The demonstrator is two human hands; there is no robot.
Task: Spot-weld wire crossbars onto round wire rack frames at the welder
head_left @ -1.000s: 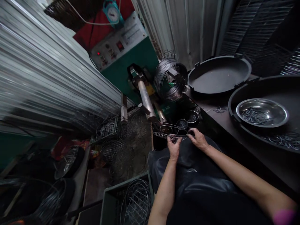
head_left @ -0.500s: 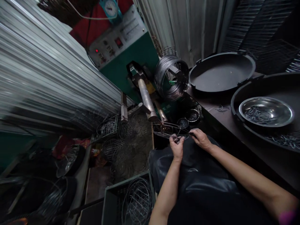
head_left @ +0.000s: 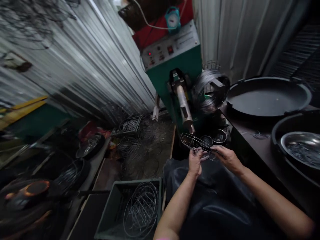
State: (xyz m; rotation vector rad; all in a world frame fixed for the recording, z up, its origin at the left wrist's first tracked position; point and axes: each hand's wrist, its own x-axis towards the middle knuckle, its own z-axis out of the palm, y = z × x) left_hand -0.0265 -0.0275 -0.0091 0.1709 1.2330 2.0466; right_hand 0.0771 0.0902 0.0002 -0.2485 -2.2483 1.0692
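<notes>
A round wire rack is tilted in front of my lap, below the welding machine's arms. My left hand is closed on its near edge, with fingers and thumb pinched around the wires. At the right end of the rack, my right hand pinches the wire; its fingertips partly cover what lies between them. Just above the rack hangs the tip of the machine's metal electrode arm, apart from it. Dark cloth covers my lap under both hands.
A green crate holding wire racks stands at lower left. Behind stands a green machine with a wire coil. Large black pans and a steel bowl with metal pieces are at right.
My view has swung left, so the surroundings sit further right. The rack has tipped in my hands, showing more of its round face. Both hands stay closed on it.
</notes>
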